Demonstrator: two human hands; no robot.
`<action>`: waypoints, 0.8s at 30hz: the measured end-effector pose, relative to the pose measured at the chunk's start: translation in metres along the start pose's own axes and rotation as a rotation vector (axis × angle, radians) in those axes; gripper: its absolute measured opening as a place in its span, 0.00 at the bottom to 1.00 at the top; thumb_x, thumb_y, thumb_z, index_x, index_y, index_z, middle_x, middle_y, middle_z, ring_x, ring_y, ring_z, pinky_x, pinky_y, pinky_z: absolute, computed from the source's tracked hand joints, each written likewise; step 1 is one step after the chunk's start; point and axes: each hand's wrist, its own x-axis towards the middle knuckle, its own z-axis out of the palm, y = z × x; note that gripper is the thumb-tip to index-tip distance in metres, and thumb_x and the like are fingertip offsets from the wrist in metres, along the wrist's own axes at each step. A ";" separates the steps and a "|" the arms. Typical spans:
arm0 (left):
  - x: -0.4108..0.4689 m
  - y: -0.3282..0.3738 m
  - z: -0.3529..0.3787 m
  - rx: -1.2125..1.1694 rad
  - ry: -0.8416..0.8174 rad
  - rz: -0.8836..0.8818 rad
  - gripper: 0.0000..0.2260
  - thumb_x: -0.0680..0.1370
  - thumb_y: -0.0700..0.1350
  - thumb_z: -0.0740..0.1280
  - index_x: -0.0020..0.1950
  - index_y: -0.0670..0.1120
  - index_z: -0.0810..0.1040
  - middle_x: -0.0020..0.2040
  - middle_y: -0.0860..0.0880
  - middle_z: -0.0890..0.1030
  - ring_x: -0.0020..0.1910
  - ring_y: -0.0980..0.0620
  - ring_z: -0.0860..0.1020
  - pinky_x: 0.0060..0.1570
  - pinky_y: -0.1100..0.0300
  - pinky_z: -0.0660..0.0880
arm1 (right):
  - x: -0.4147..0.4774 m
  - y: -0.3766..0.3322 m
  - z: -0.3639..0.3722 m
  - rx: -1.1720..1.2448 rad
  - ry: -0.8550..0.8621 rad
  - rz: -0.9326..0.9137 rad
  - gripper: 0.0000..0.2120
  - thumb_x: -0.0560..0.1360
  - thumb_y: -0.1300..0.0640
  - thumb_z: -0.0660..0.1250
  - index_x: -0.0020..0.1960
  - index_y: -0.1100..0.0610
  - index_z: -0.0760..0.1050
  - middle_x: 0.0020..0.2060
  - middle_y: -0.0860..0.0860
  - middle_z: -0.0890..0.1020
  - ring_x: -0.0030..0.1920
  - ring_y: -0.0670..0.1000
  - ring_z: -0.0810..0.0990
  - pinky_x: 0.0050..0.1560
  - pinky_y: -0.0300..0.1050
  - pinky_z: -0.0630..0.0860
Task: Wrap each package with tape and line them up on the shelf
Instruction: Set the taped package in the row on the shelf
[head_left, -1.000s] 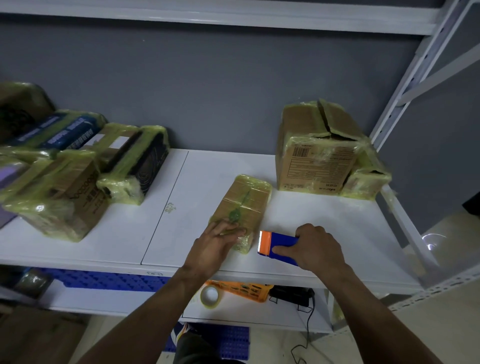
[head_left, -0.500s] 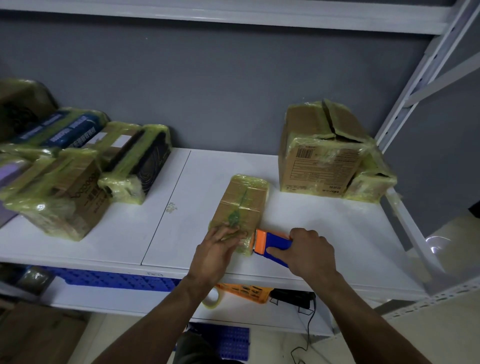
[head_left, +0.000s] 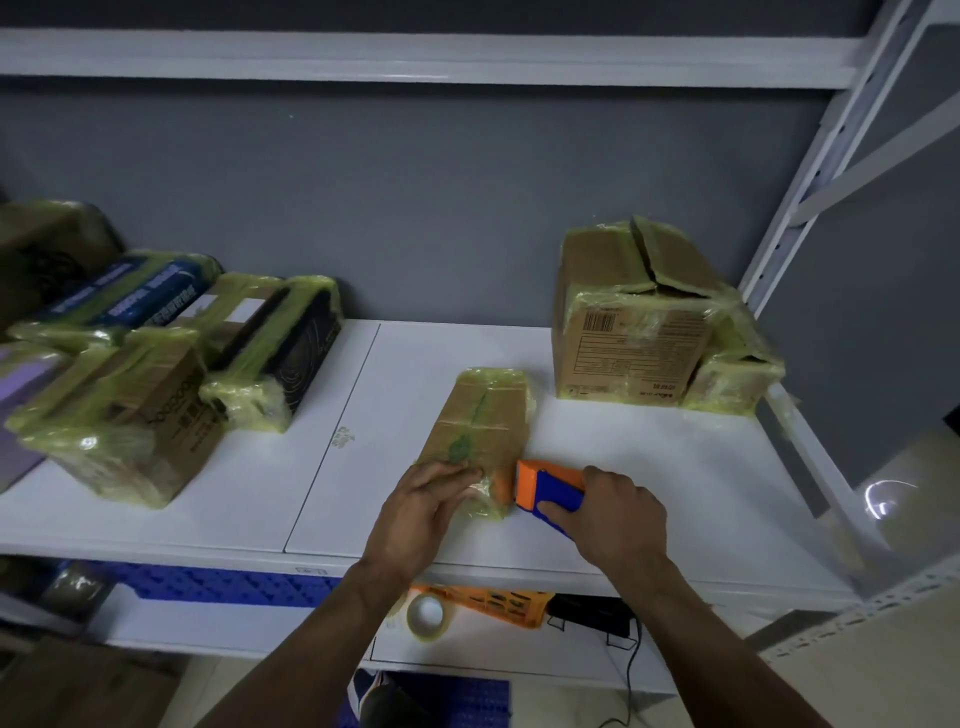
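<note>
The flat package lies on the shelf under the left hand, whose nearly straight fingers press its near end close to the shelf's front edge. The right hand curls round the blue and orange tape dispenser, whose orange end touches the package's right side. Beyond the right hand, bare shelf runs to a big taped box and a smaller box by the corner post; left of the left hand, open shelf reaches a crowded pile of wrapped packages, and below both hands sit a tape roll and an orange basket.
</note>
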 end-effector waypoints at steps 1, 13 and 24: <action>0.001 -0.001 -0.001 -0.032 0.023 -0.019 0.13 0.81 0.47 0.69 0.64 0.56 0.83 0.61 0.57 0.81 0.62 0.56 0.77 0.62 0.56 0.76 | 0.003 0.002 -0.001 0.045 -0.008 0.030 0.27 0.71 0.24 0.64 0.45 0.49 0.68 0.40 0.46 0.79 0.42 0.51 0.81 0.39 0.44 0.70; -0.002 -0.003 0.015 0.305 0.058 -0.101 0.27 0.76 0.70 0.64 0.73 0.61 0.72 0.72 0.57 0.71 0.75 0.50 0.66 0.76 0.38 0.60 | 0.018 0.003 0.004 0.765 -0.158 0.163 0.29 0.75 0.28 0.63 0.42 0.56 0.76 0.33 0.49 0.82 0.33 0.47 0.83 0.35 0.40 0.73; 0.038 -0.029 -0.002 0.367 0.134 -0.195 0.11 0.80 0.54 0.68 0.61 0.56 0.84 0.62 0.59 0.82 0.70 0.52 0.74 0.78 0.40 0.52 | 0.066 -0.014 0.014 0.650 -0.188 0.135 0.31 0.76 0.28 0.62 0.31 0.55 0.71 0.22 0.49 0.76 0.25 0.47 0.77 0.31 0.42 0.70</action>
